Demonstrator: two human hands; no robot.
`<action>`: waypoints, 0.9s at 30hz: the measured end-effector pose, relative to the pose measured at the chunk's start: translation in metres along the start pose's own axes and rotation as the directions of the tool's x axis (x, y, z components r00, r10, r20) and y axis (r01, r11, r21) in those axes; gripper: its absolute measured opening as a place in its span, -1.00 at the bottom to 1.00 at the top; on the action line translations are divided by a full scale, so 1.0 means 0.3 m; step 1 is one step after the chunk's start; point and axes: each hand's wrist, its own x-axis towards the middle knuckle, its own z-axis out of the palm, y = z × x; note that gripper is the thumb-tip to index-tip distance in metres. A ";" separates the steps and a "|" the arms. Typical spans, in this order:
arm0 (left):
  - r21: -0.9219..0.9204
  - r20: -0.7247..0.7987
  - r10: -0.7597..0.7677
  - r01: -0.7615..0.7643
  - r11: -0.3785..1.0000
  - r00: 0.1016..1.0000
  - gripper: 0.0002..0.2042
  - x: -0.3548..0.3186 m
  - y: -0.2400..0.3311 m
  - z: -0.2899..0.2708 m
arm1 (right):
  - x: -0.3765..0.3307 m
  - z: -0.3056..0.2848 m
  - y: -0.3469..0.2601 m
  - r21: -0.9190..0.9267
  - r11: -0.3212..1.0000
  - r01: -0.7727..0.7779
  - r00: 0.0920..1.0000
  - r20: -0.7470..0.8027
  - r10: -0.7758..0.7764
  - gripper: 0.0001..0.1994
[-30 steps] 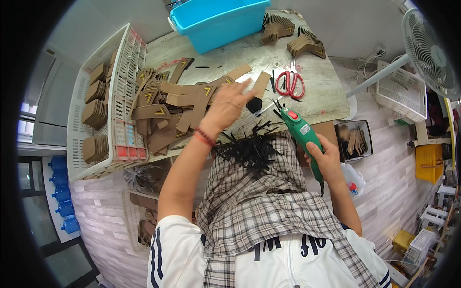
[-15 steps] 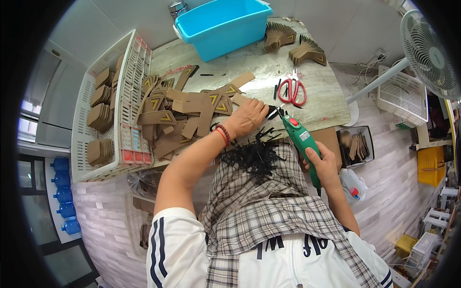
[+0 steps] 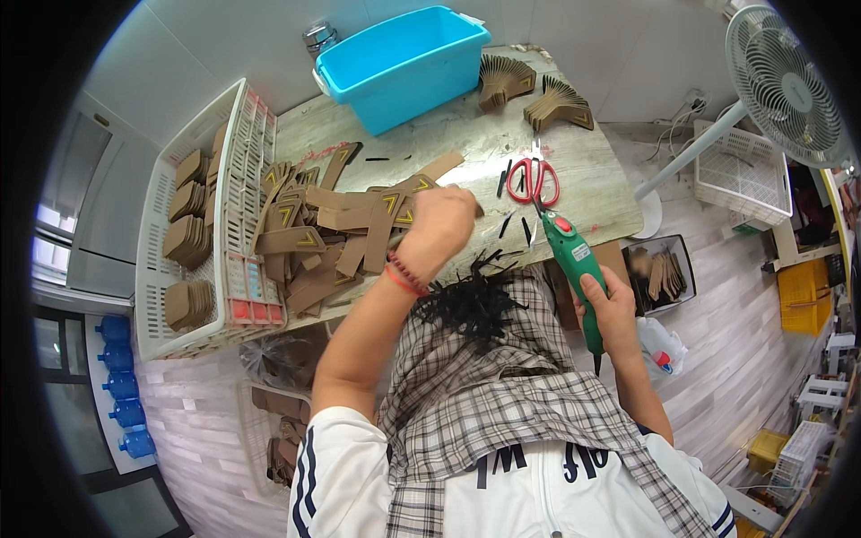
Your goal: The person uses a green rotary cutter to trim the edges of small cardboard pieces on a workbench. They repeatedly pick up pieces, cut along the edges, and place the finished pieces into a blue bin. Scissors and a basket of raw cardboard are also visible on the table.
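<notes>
My right hand (image 3: 612, 307) is wrapped round a green electric hand tool (image 3: 574, 255) with a red button. Its narrow tip reaches over the table near the red-handled scissors (image 3: 533, 186). My left hand (image 3: 447, 222) is closed, back upward, above the table's front part. A small brown end of a strap piece (image 3: 479, 212) shows beside its fingers; the rest is hidden. Left of that hand lies a loose heap of brown strap pieces (image 3: 345, 220) with yellow V marks. Thin black strips (image 3: 471, 305) are bunched on the checked apron (image 3: 502, 386) over my lap, and a few lie on the table.
A white plastic crate (image 3: 235, 206) with stacked brown pieces stands at the left. A blue tub (image 3: 404, 76) and two fanned stacks of brown pieces (image 3: 558, 106) are at the back. A fan (image 3: 789, 90) rises at the right, above a box of pieces (image 3: 664, 269).
My left hand has lifted and drawn left, away from the tool tip. The tool has shifted slightly right, still in my right hand. The whole view has tilted a little.
</notes>
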 end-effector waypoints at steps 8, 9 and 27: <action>-0.905 0.065 -0.588 -0.201 -0.375 0.806 -0.88 -0.079 0.057 0.040 | -0.004 0.092 -0.053 -0.016 0.998 0.064 0.997 0.052 -0.063 -0.63; -0.881 0.101 -0.566 -0.190 -0.433 0.818 -0.87 -0.089 0.073 0.044 | -0.006 0.106 -0.069 -0.005 0.998 0.065 0.997 0.038 -0.065 -0.64; -0.765 0.283 -0.577 -0.183 -0.618 0.766 -0.93 -0.072 0.185 0.100 | 0.009 0.137 -0.059 0.014 0.996 0.084 0.994 0.073 -0.084 -0.63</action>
